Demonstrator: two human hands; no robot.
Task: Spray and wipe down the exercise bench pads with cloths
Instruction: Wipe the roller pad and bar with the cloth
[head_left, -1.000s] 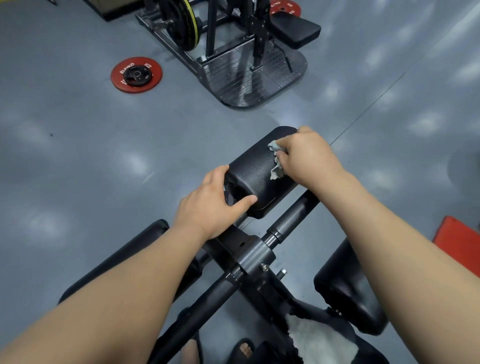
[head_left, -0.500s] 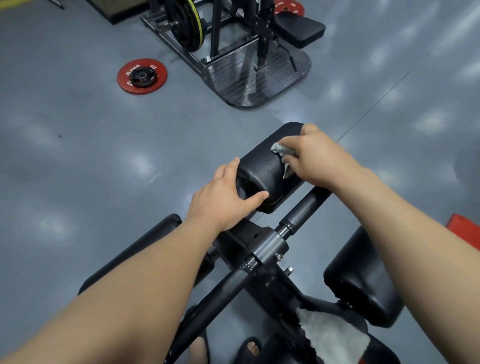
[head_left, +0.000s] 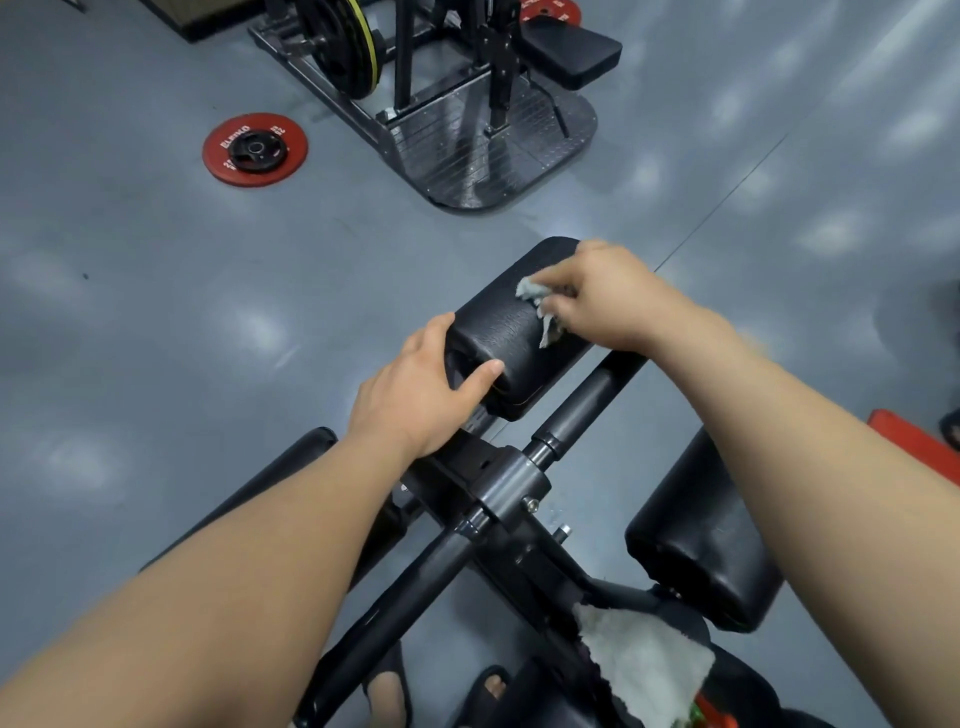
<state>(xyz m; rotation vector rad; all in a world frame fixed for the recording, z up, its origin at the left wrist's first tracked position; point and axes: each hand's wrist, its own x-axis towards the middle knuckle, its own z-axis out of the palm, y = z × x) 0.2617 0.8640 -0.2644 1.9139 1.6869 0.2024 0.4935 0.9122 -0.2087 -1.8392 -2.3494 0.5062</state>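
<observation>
A black roller pad (head_left: 511, 332) sits at the far end of the bench's metal arm (head_left: 582, 410). My left hand (head_left: 415, 395) grips the pad's near end, thumb on top. My right hand (head_left: 618, 296) holds a small grey cloth (head_left: 540, 306) pressed against the pad's upper surface. Two more black pads flank the frame, one at the lower right (head_left: 701, 535) and one at the lower left (head_left: 280, 478). A second white cloth (head_left: 644, 665) lies draped on the bench near the bottom edge.
A red weight plate (head_left: 254, 153) lies on the grey floor at the upper left. A black machine with a metal footplate (head_left: 467, 156) stands at the top. A red object (head_left: 914, 447) shows at the right edge. My sandalled feet (head_left: 387, 691) are below the frame.
My right hand has slid the cloth a little along the top of the roller pad. My left hand keeps its hold on the pad's end. The view has shifted slightly.
</observation>
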